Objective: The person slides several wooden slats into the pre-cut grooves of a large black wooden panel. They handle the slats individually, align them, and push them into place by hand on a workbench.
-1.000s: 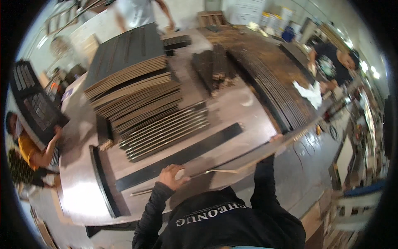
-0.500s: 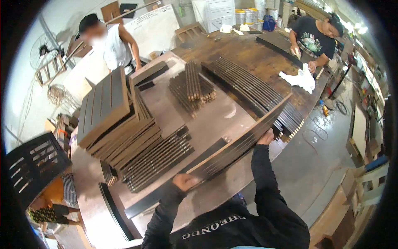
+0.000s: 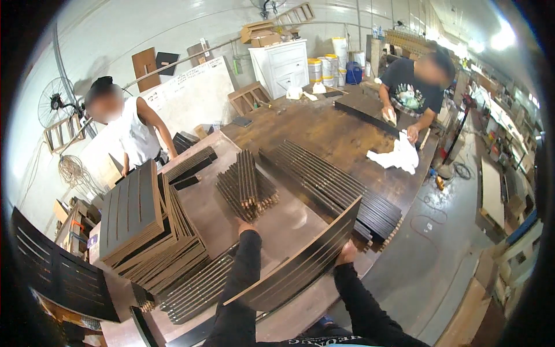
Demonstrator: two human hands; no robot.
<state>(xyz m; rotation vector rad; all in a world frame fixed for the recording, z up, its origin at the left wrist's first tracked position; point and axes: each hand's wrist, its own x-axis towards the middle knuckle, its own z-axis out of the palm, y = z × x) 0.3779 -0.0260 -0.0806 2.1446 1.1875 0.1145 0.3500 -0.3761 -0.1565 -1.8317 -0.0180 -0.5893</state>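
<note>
Head view: both hands' fingers clamp slatted panel (image 3: 300,260) edges, tilted above table (image 3: 289,222).

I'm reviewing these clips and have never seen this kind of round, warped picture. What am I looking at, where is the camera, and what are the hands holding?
It is one wide fisheye camera worn on a person's head, looking down, so straight edges bend. The black-sleeved arms entering from below are the wearer's own. The left hand and right hand hold a long dark slatted panel tilted up on its edge above the worktable. On the table lie a stack of panels, a pile of thin strips and a row of slats. Two other people work at the far side.
</note>
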